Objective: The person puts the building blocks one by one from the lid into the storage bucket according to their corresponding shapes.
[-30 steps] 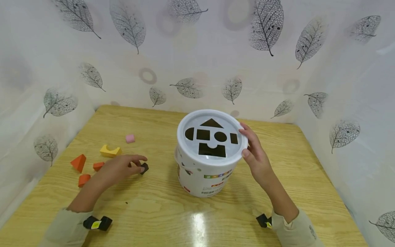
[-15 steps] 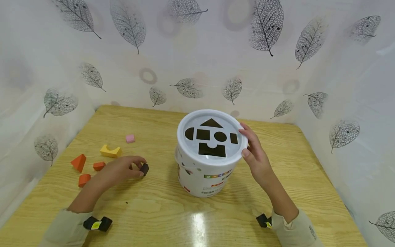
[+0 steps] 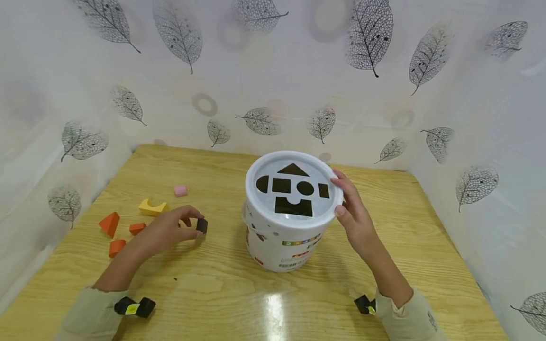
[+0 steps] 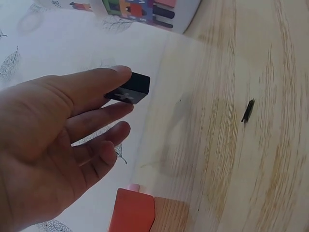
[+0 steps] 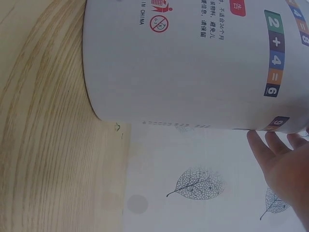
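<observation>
My left hand (image 3: 172,229) pinches a small black block (image 3: 202,226) between thumb and fingertips, over the table left of the bucket. A pale plus mark shows on one face of this block (image 4: 135,88) in the left wrist view, while the other fingers of the left hand (image 4: 63,130) bend loosely below. A white bucket (image 3: 279,251) stands upright with a shape-sorter lid (image 3: 294,221) on it. My right hand (image 3: 357,222) holds the lid's right rim by thumb and fingers; in the right wrist view, fingers of the right hand (image 5: 285,164) lie against the bucket's side.
Left of the bucket lie a pink block (image 3: 180,191), a yellow arch block (image 3: 152,208), an orange triangular block (image 3: 109,224) and two smaller orange blocks (image 3: 117,247). A dark speck (image 3: 175,279) sits on the wooden table (image 3: 222,303). Leaf-printed sheeting (image 3: 273,71) borders the table.
My left hand has taken hold of the black block and raised it slightly, turning it a little. The right hand and bucket stay in place.
</observation>
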Demonstrator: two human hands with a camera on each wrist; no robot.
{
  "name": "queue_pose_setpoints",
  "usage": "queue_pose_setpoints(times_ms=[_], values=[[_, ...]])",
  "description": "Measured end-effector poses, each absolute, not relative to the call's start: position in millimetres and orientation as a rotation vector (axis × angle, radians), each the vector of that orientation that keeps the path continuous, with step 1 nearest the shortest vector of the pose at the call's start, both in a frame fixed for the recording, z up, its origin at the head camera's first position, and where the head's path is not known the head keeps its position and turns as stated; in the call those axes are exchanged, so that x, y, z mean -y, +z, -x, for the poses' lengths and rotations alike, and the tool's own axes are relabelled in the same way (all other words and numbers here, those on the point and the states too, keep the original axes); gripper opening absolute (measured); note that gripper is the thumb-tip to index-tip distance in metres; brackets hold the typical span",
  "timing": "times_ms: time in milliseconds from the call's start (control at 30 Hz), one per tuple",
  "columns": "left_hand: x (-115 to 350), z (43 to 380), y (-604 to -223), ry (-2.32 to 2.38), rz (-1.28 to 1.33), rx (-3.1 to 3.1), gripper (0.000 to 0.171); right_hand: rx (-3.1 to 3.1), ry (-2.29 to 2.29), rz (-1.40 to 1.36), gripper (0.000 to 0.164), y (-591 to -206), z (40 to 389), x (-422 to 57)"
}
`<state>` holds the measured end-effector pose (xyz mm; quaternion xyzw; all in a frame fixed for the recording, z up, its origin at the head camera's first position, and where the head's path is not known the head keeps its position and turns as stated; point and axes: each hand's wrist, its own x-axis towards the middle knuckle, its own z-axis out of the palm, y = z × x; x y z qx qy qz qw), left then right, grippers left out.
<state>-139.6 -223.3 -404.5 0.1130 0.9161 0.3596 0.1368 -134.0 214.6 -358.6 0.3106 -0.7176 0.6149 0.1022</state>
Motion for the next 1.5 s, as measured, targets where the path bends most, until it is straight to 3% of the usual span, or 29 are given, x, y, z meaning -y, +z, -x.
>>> queue_pose_setpoints(times_ms=[367, 767, 1500], values=[[217.7, 141.8, -402.0, 1.145, -0.394, -2.677, 0.041, 2.115, 1.813, -0.928, 0.054, -358.3, 134.0, -215.0], [208.5, 139.1, -375.1, 1.203, -0.453, -2.73, 0.038, 2.109, 1.821, -0.933, 0.052, -358.0, 134.4, -214.4], [171.7, 141.9, -271.4, 1.23, -0.66, -2.822, 0.032, 2.14, 1.805, -0.893, 0.054, -358.5, 133.5, -214.8]])
